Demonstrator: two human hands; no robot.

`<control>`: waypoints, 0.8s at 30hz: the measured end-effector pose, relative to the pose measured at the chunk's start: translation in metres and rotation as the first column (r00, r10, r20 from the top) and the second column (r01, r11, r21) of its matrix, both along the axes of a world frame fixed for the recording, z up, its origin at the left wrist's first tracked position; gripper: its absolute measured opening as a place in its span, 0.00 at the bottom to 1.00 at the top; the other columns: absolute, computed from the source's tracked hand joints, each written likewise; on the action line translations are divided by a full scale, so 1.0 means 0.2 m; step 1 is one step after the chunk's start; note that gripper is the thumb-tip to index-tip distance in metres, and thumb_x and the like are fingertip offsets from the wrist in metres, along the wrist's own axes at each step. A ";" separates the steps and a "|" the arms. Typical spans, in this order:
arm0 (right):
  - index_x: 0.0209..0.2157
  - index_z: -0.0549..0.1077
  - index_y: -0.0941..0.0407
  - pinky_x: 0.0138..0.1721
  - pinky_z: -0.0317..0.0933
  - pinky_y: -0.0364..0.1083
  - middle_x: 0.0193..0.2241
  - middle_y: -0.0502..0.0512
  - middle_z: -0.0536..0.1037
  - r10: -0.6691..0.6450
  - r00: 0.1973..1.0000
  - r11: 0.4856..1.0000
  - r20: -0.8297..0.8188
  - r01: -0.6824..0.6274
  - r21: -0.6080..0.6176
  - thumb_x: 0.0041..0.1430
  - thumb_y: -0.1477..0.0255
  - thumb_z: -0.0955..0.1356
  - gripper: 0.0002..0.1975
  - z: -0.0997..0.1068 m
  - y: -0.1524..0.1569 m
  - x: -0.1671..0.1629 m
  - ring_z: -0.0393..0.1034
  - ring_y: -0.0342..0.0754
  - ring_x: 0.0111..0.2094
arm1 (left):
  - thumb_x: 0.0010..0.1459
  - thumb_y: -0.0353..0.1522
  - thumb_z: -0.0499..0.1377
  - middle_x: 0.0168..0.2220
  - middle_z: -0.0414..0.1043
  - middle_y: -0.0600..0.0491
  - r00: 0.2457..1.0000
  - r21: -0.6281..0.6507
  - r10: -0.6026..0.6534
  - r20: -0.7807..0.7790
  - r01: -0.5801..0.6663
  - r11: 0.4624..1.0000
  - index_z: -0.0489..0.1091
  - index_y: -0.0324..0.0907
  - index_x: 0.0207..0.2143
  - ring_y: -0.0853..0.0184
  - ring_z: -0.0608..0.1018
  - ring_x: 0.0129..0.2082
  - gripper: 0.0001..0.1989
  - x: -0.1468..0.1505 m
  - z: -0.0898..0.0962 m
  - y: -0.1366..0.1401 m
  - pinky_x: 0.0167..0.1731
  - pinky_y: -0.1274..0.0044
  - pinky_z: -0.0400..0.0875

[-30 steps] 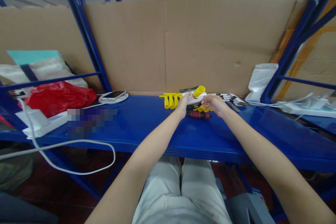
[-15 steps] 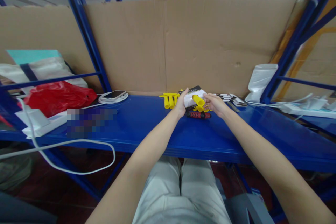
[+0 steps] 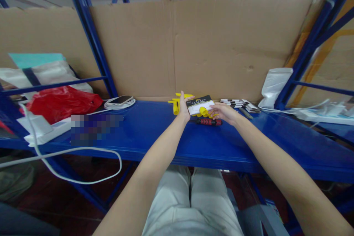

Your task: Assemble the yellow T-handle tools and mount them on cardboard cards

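Note:
My left hand (image 3: 184, 109) grips the left end of a black-and-white printed card (image 3: 199, 105), thumb raised beside it; whether it is a card or a thin box I cannot tell. At the card's lower right, my right hand (image 3: 223, 113) is closed with its fingertips on a yellow tube-shaped piece (image 3: 204, 112), which overlaps the card's front. Just below lies a red-and-black screwdriver handle (image 3: 209, 122) on the blue shelf (image 3: 155, 132). Several more yellow pieces (image 3: 175, 108) lie behind and left of my left hand.
Black-and-white packets (image 3: 250, 106) lie right of my hands, near a white pouch (image 3: 275, 87). A phone (image 3: 122, 100) rests on a coiled white cable at left. Beyond are a red plastic bag (image 3: 65, 102) and a power strip (image 3: 45, 136). Cardboard (image 3: 132, 51) stands behind.
The card has turned to show more of its printed black face. The yellow piece and my right hand have shifted slightly down and left; my left hand has also moved a little left.

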State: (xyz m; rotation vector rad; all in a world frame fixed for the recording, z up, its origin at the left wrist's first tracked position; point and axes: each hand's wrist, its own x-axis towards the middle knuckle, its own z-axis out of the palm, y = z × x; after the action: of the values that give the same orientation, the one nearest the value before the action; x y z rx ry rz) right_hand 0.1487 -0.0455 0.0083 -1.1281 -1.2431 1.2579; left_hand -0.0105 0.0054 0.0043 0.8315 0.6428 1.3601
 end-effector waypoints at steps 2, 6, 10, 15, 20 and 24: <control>0.30 0.70 0.59 0.20 0.60 0.40 0.21 0.53 0.74 0.006 1.000 1.000 -0.017 -0.007 -0.009 0.58 0.78 0.64 0.04 0.01 -0.01 0.00 0.66 0.41 0.19 | 0.58 0.57 0.41 0.32 0.76 0.45 1.000 -0.005 -0.011 0.013 0.011 1.000 0.71 0.37 0.42 0.59 0.79 0.37 0.36 -0.01 0.00 0.01 0.40 0.68 0.73; 0.28 0.68 0.59 0.20 0.56 0.39 0.18 0.50 0.68 0.003 0.996 0.999 -0.094 -0.007 -0.045 0.59 0.78 0.63 0.07 0.03 -0.01 0.01 0.61 0.39 0.18 | 0.59 0.56 0.42 0.33 0.75 0.44 0.999 -0.043 0.045 0.006 -0.044 0.998 0.70 0.37 0.43 0.61 0.78 0.36 0.34 -0.03 -0.02 0.05 0.39 0.70 0.72; 0.25 0.65 0.57 0.19 0.54 0.39 0.16 0.49 0.65 -0.075 0.991 0.997 -0.110 0.073 -0.022 0.58 0.76 0.61 0.09 0.05 0.03 0.10 0.55 0.39 0.16 | 0.60 0.52 0.45 0.32 0.74 0.47 0.967 -0.076 0.241 -0.085 -0.248 0.966 0.71 0.40 0.37 0.65 0.78 0.35 0.28 -0.06 -0.04 0.11 0.32 0.77 0.71; 0.26 0.60 0.56 0.18 0.53 0.38 0.18 0.48 0.64 -0.430 0.883 0.902 -0.188 0.427 -0.054 0.56 0.80 0.58 0.07 0.06 0.09 0.29 0.55 0.38 0.16 | 0.62 0.41 0.48 0.31 0.73 0.51 0.919 -0.054 0.356 -0.167 -0.369 0.928 0.71 0.40 0.31 0.70 0.77 0.31 0.18 -0.05 -0.05 0.11 0.25 0.83 0.65; 0.41 0.59 0.54 0.16 0.51 0.36 0.22 0.45 0.65 -0.764 0.632 0.638 -0.131 0.770 -0.009 0.55 0.83 0.58 0.14 0.04 0.10 0.46 0.57 0.38 0.16 | 0.61 0.38 0.50 0.32 0.74 0.50 0.927 -0.032 0.324 -0.187 -0.336 0.941 0.71 0.39 0.29 0.71 0.76 0.28 0.16 -0.01 -0.05 0.08 0.22 0.82 0.63; 0.50 0.55 0.56 0.17 0.53 0.35 0.26 0.45 0.65 -0.884 0.460 0.462 -0.080 0.886 -0.017 0.57 0.85 0.59 0.21 0.03 0.12 0.58 0.61 0.37 0.19 | 0.60 0.37 0.50 0.30 0.74 0.51 0.937 -0.025 0.306 -0.170 -0.314 0.949 0.70 0.38 0.27 0.70 0.75 0.27 0.15 0.01 -0.06 0.08 0.24 0.81 0.64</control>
State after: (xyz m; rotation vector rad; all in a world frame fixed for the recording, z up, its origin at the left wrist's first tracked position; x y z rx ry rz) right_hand 0.2650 -0.0214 0.0135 -1.4091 -0.4085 0.4349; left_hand -0.0083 0.0215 -0.0070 0.8301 0.9665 1.5611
